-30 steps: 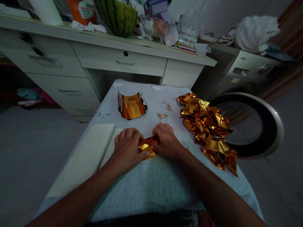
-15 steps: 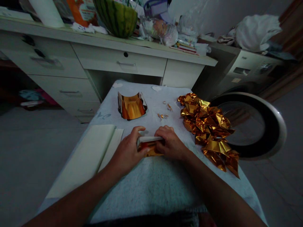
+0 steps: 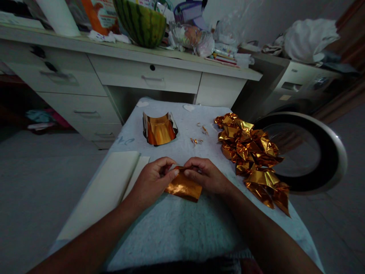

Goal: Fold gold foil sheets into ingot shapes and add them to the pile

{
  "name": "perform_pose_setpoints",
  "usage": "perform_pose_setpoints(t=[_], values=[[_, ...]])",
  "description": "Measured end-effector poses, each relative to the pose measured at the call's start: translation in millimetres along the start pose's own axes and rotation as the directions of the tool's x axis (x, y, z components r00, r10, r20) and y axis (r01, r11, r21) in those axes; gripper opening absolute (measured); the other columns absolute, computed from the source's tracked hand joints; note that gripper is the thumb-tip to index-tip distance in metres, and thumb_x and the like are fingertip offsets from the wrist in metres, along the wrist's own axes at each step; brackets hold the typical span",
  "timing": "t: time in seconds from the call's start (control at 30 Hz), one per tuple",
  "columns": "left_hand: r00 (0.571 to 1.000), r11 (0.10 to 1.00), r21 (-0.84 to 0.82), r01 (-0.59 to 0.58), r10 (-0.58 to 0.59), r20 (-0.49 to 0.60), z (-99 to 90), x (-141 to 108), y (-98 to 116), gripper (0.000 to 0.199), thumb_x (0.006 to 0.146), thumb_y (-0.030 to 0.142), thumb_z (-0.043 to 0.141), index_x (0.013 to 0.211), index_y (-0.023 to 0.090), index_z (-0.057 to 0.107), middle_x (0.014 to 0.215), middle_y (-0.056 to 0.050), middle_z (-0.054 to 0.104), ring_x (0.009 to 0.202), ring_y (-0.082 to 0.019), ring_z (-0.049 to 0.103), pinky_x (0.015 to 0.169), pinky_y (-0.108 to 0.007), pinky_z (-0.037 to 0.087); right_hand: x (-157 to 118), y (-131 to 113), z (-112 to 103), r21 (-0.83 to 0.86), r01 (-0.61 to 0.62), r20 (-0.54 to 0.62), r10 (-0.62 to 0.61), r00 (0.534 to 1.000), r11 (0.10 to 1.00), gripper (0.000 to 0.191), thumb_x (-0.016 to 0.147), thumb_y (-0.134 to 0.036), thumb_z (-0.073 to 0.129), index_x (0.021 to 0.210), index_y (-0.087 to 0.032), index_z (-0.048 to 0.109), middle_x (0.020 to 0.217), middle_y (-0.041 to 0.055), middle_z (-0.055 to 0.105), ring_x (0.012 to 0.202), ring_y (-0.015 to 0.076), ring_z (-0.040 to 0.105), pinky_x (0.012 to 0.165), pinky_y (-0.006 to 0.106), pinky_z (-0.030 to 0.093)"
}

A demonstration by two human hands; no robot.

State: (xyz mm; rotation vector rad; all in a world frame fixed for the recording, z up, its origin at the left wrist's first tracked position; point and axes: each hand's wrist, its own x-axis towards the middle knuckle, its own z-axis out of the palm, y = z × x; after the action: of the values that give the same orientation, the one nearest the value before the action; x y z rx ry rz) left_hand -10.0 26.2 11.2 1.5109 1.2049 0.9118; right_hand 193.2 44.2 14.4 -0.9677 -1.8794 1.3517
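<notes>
A sheet of gold foil paper (image 3: 185, 188) is pinched along its upper edge by both hands, its shiny gold face turned toward me. My left hand (image 3: 156, 177) grips the left part of that edge between thumb and fingers. Close beside it, my right hand (image 3: 207, 175) holds the right part the same way. Beyond the hands sits a curved stack of gold foil sheets (image 3: 160, 129). Small gold twist ties (image 3: 196, 141) lie to its right. Folded gold foil pieces (image 3: 248, 146) are heaped along the table's right side.
White paper sheets (image 3: 99, 190) lie on the left of the cloth-covered table (image 3: 171, 236). A white desk (image 3: 128, 72) stands behind, with a cut watermelon (image 3: 142, 24) and clutter on top. At right, a washing machine's round door (image 3: 333, 152) hangs open beside the table.
The foil sheet has turned from a rolled shape with its white side showing on top to a gold face hanging lower. My hands have shifted their pinch closer together along its edge.
</notes>
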Motion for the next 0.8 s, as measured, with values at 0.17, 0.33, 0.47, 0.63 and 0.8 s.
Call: perform_pose_setpoints(t=[0.17,0.33,0.47,0.63,0.8], values=[[0.998,1.0,-0.019,0.017,-0.016,0.065,-0.4,-0.1,1.1,0.02,0.086,0.038,0.057,0.082,0.019,0.058,0.07,0.003,0.052,0.066,-0.013,0.05,0.06,-0.025,0.037,1.6,7.7,6.1,0.281,-0.065,-0.076,0.09,0.993,0.957,0.027,0.087,-0.042,0.064,0.081,-0.016,0.061,0.068,-0.0033,0.053,0.058,0.0082,0.045,0.054,0.02,0.035],[0.996,0.997,0.062,0.037,-0.042,0.076,-1.5,-0.6,1.1,0.023,0.088,0.038,0.053,0.075,0.019,0.055,0.065,0.004,0.048,0.062,-0.013,0.046,0.058,-0.026,0.035,2.6,8.1,6.1,0.29,-0.06,-0.129,0.101,0.986,0.955,0.023,0.086,-0.04,0.065,0.083,-0.017,0.061,0.071,-0.0024,0.057,0.062,0.0098,0.05,0.057,0.021,0.038],[0.996,0.992,0.127,0.013,-0.024,0.089,0.6,-2.4,2.2,0.022,0.087,0.036,0.053,0.074,0.019,0.054,0.064,0.005,0.046,0.061,-0.013,0.046,0.059,-0.026,0.035,1.7,0.3,3.9,0.124,-0.021,-0.153,0.04,0.987,0.992,0.018,0.086,-0.034,0.064,0.092,-0.017,0.062,0.075,-0.0015,0.059,0.066,0.0106,0.052,0.06,0.022,0.04],[0.991,0.981,0.191,-0.015,-0.011,0.132,2.6,-4.6,4.3,0.021,0.087,0.035,0.052,0.073,0.019,0.053,0.065,0.004,0.047,0.062,-0.013,0.047,0.058,-0.026,0.034,1.0,-3.9,3.1,0.089,-0.056,-0.146,0.068,0.987,0.994,0.017,0.088,-0.035,0.062,0.088,-0.017,0.062,0.072,-0.0023,0.056,0.065,0.0103,0.05,0.06,0.022,0.039],[0.981,0.994,0.107,-0.009,-0.012,0.193,2.6,-5.6,6.1,0.019,0.086,0.035,0.055,0.076,0.019,0.055,0.066,0.005,0.047,0.06,-0.012,0.046,0.055,-0.025,0.034,0.4,-4.0,5.8,0.282,-0.097,-0.122,0.136,0.983,0.954,0.025,0.084,-0.041,0.067,0.082,-0.019,0.055,0.068,-0.0041,0.052,0.059,0.0089,0.046,0.053,0.02,0.035]])
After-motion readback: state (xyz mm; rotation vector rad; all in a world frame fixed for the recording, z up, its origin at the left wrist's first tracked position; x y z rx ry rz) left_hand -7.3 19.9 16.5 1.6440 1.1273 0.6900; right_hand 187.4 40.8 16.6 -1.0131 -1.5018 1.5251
